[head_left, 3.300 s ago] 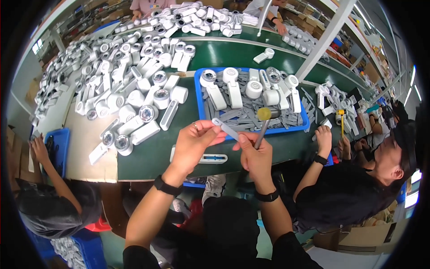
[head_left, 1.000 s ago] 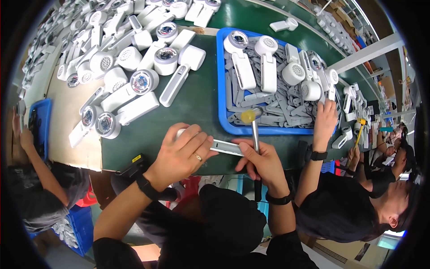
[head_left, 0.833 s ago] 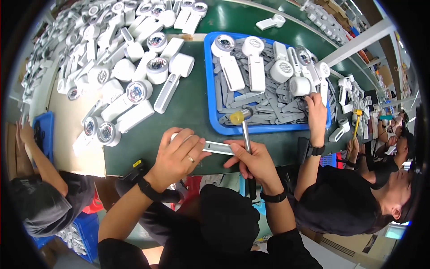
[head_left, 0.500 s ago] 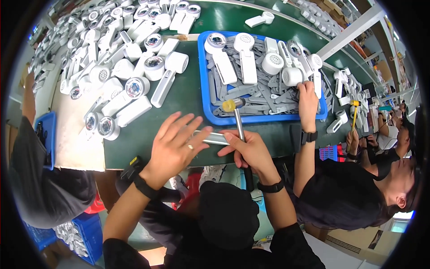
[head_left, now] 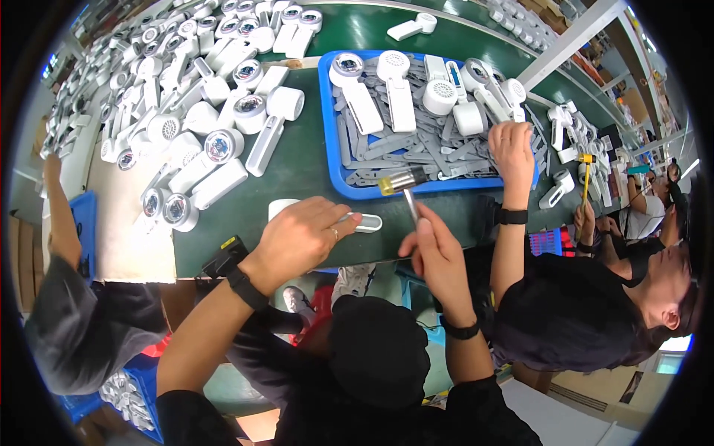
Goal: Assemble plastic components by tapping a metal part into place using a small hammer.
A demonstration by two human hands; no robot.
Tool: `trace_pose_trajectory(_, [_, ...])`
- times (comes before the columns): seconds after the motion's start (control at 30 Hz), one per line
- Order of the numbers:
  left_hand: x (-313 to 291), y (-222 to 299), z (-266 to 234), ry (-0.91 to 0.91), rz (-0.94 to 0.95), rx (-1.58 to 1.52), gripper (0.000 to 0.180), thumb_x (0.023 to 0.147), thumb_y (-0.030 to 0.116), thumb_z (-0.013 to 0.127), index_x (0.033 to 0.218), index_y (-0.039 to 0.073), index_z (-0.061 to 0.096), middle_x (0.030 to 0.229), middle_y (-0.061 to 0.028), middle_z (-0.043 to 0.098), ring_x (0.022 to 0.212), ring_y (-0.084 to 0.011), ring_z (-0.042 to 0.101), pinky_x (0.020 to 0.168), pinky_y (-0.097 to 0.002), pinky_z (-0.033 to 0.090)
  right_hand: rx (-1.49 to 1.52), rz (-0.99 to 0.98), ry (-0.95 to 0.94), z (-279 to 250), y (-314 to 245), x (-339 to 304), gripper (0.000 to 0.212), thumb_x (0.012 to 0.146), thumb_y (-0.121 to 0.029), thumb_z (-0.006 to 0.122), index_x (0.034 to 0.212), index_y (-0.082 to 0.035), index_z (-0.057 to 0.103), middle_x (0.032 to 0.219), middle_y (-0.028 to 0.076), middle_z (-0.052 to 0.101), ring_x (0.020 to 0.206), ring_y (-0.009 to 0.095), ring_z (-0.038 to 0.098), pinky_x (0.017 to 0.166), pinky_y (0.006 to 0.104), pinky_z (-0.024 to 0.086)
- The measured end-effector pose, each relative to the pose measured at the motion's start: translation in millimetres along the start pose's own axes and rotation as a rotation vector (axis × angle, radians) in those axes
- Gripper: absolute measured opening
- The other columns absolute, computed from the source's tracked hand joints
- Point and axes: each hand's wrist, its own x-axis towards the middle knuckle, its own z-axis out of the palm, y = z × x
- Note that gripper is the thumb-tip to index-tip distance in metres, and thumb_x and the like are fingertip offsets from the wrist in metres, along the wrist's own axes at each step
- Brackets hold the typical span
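My left hand [head_left: 301, 236] is closed over a white handheld fan [head_left: 368, 222], which lies on the green table in front of me. The fan's pale handle end sticks out past my fingers, and its rounded head shows beyond the hand; the middle is covered. In my right hand [head_left: 440, 256] is a hammer [head_left: 403, 181] with a yellow face and a silver head and shaft. Its head is raised beside the fan, near the front rim of a blue tray [head_left: 326, 111]. Grey strip-like parts [head_left: 387, 149] and several white fans fill that tray.
Many white fans [head_left: 223, 145] are heaped on the left, next to a pale board [head_left: 134, 245]. A co-worker's hand [head_left: 513, 156] reaches over the tray's right side. Farther right, another person grips a yellow hammer [head_left: 586, 158]. One fan [head_left: 413, 27] lies behind the tray.
The white fan has gone from between my hands down onto the table under my left hand. My right hand has moved right with the hammer, whose head has turned. The co-worker's hand has shifted slightly.
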Motion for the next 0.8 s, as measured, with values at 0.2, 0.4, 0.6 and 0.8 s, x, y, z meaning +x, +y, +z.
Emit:
trace_pose_trajectory(0.2, [-2,-2,-1,0.035,0.013,0.017,0.020,0.086,0.008,0.079,0.106,0.006,0.078,0.098,-0.0072,0.075,0.080,-0.0252,0.071,0.068,-0.0365,0.058,-0.742,-0.535,0.099,-11,2,-27,0.044,0.103,-0.010,0.063,0.147,-0.011,0.063,0.086,0.016,0.069,0.063,0.030,0.063,0.062,0.0380,0.053])
trace_pose_trajectory(0.4, [1,0,2,0.039,0.001,0.002,0.020,0.085,0.007,0.080,0.105,0.005,0.079,0.097,-0.0068,0.075,0.081,-0.0253,0.071,0.067,-0.0368,0.058,-0.839,-0.544,0.162,-4,1,-38,0.041,0.103,-0.007,0.063,0.144,-0.010,0.065,0.101,0.018,0.074,0.075,0.030,0.069,0.067,0.0334,0.054])
trace_pose_trajectory(0.6, [0,1,-1,0.021,-0.014,0.011,0.021,0.085,0.007,0.081,0.106,0.006,0.080,0.098,-0.0064,0.076,0.080,-0.0252,0.071,0.066,-0.0367,0.058,-0.887,-0.658,0.198,-4,8,-32,0.046,0.098,-0.014,0.070,0.143,-0.017,0.066,0.072,0.008,0.058,0.058,0.029,0.061,0.052,0.0407,0.048])
trace_pose_trajectory(0.8, [3,1,-3,-0.009,-0.043,-0.015,0.023,0.085,0.009,0.082,0.108,0.007,0.080,0.100,-0.0076,0.077,0.080,-0.0259,0.071,0.066,-0.0372,0.058,-0.898,-0.543,0.161,-3,-11,-39,0.046,0.100,-0.009,0.068,0.145,-0.015,0.065,0.078,0.013,0.062,0.064,0.035,0.062,0.057,0.0422,0.050])
